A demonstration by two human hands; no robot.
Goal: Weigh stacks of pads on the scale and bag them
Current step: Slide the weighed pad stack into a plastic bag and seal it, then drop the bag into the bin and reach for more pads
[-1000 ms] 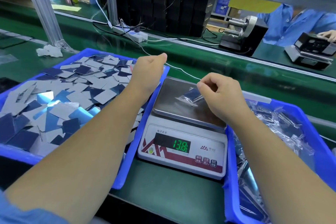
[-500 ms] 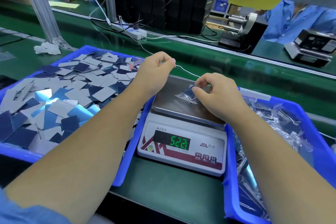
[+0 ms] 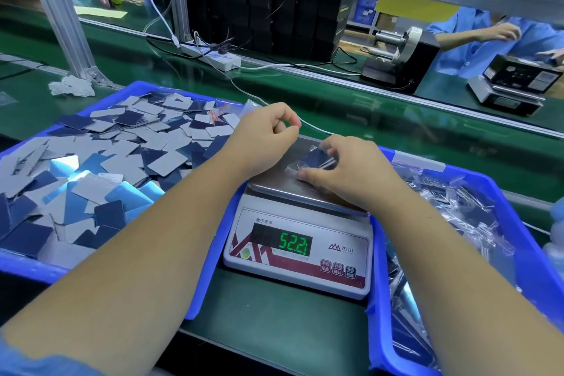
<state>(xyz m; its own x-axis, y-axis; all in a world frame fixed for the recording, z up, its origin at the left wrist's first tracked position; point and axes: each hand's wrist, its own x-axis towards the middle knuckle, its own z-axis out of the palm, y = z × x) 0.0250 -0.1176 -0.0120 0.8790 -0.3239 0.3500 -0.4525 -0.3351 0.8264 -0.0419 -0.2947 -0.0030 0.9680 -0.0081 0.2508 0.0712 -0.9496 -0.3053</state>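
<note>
Since half a second back, our right hand (image 3: 351, 171) has closed in over the small clear plastic bag of dark blue pads (image 3: 314, 160) on the steel platter of the white digital scale (image 3: 297, 250); fingers curl round the bag's far edge, thumb at its near corner. Our left hand (image 3: 265, 137) has edged rightward toward it. It hovers over the platter's left rim, fingers curled, thumb and forefinger tips nearly meeting; whether they pinch anything we cannot tell. Hands sit near each other, not touching.

Green digits read 52.2, last digit unclear.

Scale is wedged between two bins: shallow blue plastic tray (image 3: 201, 293) of loose grey and dark blue square pads (image 3: 128, 162) on the left, its right wall just beside the scale's body; blue plastic bin (image 3: 378, 299) of filled clear bags (image 3: 457, 210) on the right, its left wall touching or nearly touching the scale's side.

Open green mat (image 3: 274, 323) shows only in front of the scale. Behind it, a thin white cable (image 3: 317, 130) crosses the green conveyor belt (image 3: 396, 119). White power strip (image 3: 213, 55) lies farther back; crumpled white wipe (image 3: 71, 90) by the aluminium post (image 3: 61, 15).
</note>
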